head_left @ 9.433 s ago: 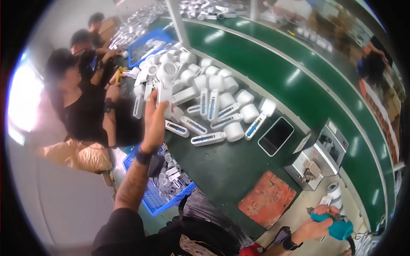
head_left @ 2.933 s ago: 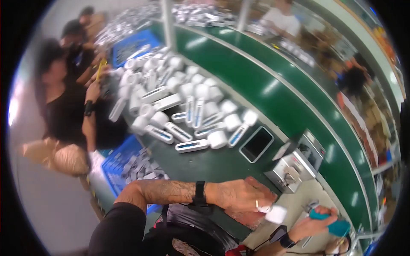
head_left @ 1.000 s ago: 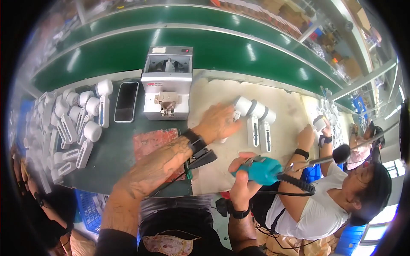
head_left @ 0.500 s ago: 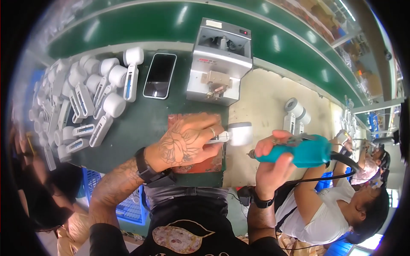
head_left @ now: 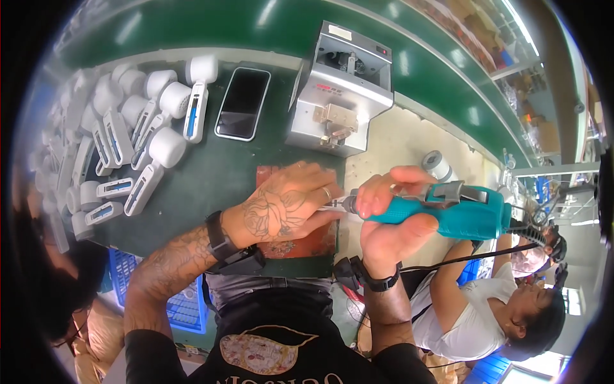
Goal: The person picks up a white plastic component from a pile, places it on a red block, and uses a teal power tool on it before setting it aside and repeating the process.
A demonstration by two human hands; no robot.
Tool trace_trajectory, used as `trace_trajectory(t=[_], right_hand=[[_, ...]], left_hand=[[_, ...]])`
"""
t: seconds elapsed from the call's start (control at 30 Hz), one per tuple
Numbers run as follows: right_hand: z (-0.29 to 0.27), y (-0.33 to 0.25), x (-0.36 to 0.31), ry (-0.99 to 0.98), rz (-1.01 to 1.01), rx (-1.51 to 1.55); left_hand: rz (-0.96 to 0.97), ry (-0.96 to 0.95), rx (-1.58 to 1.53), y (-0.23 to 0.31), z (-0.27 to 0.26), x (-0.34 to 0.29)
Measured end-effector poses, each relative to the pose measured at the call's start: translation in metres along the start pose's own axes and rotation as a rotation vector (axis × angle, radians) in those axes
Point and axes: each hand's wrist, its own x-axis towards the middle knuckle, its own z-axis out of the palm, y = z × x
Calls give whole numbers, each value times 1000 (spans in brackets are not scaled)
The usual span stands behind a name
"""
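My left hand (head_left: 281,205) is closed around a white handled device (head_left: 332,204), pressing it down over a worn red mat (head_left: 304,248). Most of the device is hidden by my fingers and the tool. In my right hand (head_left: 387,233) is a teal electric screwdriver (head_left: 476,217), held nearly level with its tip pointing left. The tip reaches the device beside my left fingers; whether it touches a screw cannot be made out. A black cable runs from the screwdriver's right end.
Many similar white devices with round heads (head_left: 167,147) are heaped at the left. A phone (head_left: 243,105) lies beside a grey metal machine (head_left: 339,96) at the back. Another white device (head_left: 437,165) rests on the right. A co-worker in white (head_left: 473,307) is close by at right.
My right hand has brought the screwdriver leftward and up to the device in my left hand. The view has shifted slightly. My left hand keeps its hold.
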Motion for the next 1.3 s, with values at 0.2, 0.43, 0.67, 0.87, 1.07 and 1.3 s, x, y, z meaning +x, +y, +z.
trace_trajectory(t=[0.2,0.43,0.67,0.87,1.07,1.3], right_hand=[[1,5,6,-5,-67,-55],[2,6,5,-20,-67,-15],[2,6,5,-96,-69,-30],[-4,7,9,-148,-61,-16],[-2,7,7,-149,-75,-4],[-2,5,8,-131,-70,-33]], left_hand=[[-24,-5,13,-1,-1,1],[-48,-46,14,1,-3,2],[-59,-64,-23,1,-5,1],[-28,-55,-80,-2,-5,2],[-59,-62,-212,-3,-3,0],[-143,-49,-160,0,-2,1]])
